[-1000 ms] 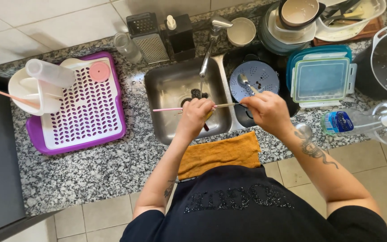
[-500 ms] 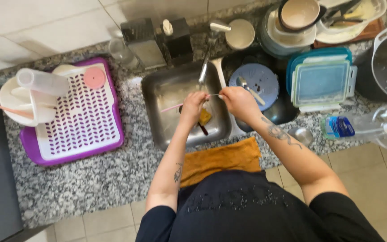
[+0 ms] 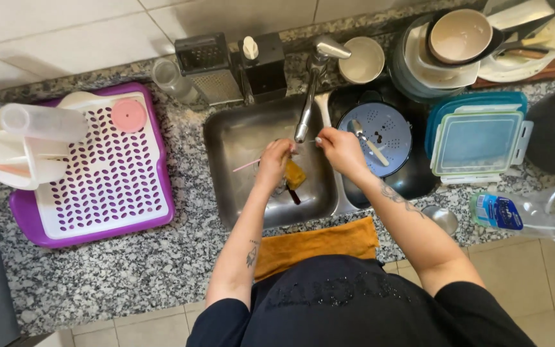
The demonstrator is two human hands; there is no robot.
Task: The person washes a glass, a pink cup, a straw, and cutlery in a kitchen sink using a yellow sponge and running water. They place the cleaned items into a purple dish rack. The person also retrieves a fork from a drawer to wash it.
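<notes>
At a speckled granite surface [image 3: 130, 270] under pale wall tiles, washing-up is judged partly done: a purple drying rack [image 3: 91, 173] is only part filled at one side, while stacked dishes [image 3: 444, 58] and lidded containers [image 3: 476, 138] are left at the other. Over the steel sink [image 3: 245, 138], a thin pink straw [image 3: 245, 166] and a yellow sponge [image 3: 294, 173] are clasped in the left hand [image 3: 276, 160]. The right hand [image 3: 340, 149] is curled near the tap [image 3: 309, 96]; what its grip holds cannot be told.

A speckled grey granite table [image 3: 130, 270] with a steel sink [image 3: 239, 138] set in it runs below a pale tiled wall [image 3: 65, 32], with beige floor tiles [image 3: 547, 283] along its near edge.
</notes>
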